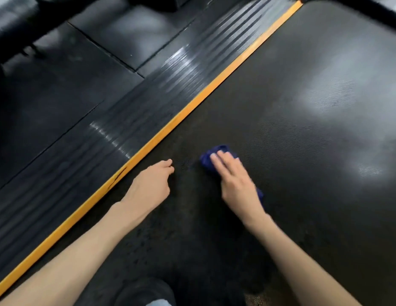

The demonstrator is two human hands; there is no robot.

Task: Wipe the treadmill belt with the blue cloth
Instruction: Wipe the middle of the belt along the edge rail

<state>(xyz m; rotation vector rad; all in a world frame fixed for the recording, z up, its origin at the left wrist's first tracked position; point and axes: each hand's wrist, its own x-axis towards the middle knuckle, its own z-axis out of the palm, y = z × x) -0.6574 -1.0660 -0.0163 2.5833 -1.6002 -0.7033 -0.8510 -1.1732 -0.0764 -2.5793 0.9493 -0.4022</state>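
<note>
Fingers (222, 162) of right hand (236, 184) press crumpled blue cloth (216, 150) onto dimpled treadmill belt (303, 129); left hand (148, 188) loosely curled, empty.

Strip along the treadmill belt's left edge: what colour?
Orange-yellow; the strip shows best in the head view.

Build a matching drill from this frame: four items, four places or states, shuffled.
1. right hand
2. left hand
3. blue cloth
4. yellow strip

A. bunched under a hand
B. runs along the treadmill belt edge
C. holds nothing, left of the cloth
D. straight fingers pressing down on the cloth

Pairs: 1-D, 2-C, 3-A, 4-B
</note>
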